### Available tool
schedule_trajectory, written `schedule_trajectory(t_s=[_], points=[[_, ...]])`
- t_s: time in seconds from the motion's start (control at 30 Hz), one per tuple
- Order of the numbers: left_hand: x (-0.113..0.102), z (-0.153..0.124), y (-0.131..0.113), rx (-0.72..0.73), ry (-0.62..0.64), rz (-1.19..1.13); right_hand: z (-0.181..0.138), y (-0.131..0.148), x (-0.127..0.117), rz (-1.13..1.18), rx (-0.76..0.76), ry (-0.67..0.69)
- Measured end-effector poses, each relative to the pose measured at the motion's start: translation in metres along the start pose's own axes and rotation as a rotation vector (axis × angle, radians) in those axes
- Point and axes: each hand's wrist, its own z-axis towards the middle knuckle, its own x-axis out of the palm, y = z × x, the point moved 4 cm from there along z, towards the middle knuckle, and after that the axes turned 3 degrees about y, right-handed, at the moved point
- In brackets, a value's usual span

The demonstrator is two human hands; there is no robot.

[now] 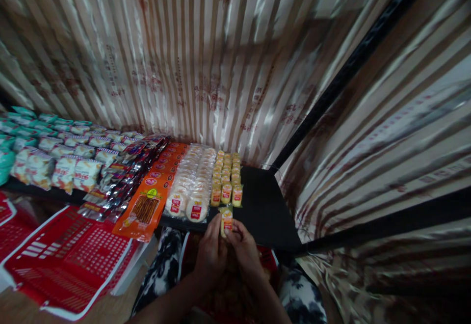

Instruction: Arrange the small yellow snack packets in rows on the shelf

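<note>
Black shelf (pixel 265 206) lies bare rightward; left hand (pixel 211 254) and right hand (pixel 246 251) pinch a packet (pixel 226 220) at its edge.

Glossy plastic snack packets (pixel 226 194); matt black shelf (pixel 265 206); shiny striped sheeting (pixel 206 54), perhaps foil.

packet (pixel 226 220) before packet rows (pixel 226 179) on shelf (pixel 265 206), baskets (pixel 69 260) below left

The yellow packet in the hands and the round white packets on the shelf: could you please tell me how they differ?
The yellow packet is narrow and small; the round white packets are wider discs. The yellow packet stands upright between left hand and right hand; the round white packets lie in rows on the black shelf. Both show red labels.
</note>
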Motion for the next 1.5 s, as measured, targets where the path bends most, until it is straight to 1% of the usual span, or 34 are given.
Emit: schedule_trajectory(t_s=[0.1, 0.23, 0.37, 0.47, 0.57, 0.73, 0.87, 1.07, 1.2, 1.4, 1.5], points=[[0.004, 0.006, 0.002, 0.047, -0.01, 0.081, 0.011, 0.001, 0.002, -0.067, -0.044, -0.081], [0.012, 0.016, 0.013, 0.027, -0.007, 0.122, 0.026, 0.0, 0.002, -0.175, -0.08, -0.147], [0.02, 0.028, 0.022, -0.023, 0.033, 0.12, 0.035, 0.002, -0.002, -0.408, -0.109, -0.24], [0.021, 0.037, 0.022, -0.048, 0.032, 0.126, 0.04, 0.003, -0.004, -0.554, -0.124, -0.309], [0.023, 0.043, 0.02, -0.057, 0.034, 0.134, 0.043, 0.001, -0.004, -0.562, -0.16, -0.345], [0.027, 0.051, 0.019, -0.062, 0.003, 0.14, 0.048, 0.0, -0.005, -0.573, -0.267, -0.4], [0.028, 0.054, 0.021, -0.027, 0.016, 0.17, 0.051, -0.001, -0.005, -0.636, -0.251, -0.4], [0.028, 0.056, 0.025, 0.01, 0.003, 0.208, 0.051, -0.003, -0.004, -0.727, -0.232, -0.448], [0.029, 0.056, 0.025, 0.033, 0.024, 0.225, 0.051, -0.003, -0.003, -0.745, -0.209, -0.454], [0.025, 0.056, 0.026, 0.041, 0.003, 0.203, 0.053, -0.005, -0.003, -0.774, -0.168, -0.492], [0.025, 0.054, 0.025, 0.067, 0.003, 0.215, 0.054, -0.007, -0.003, -0.756, -0.187, -0.461]])
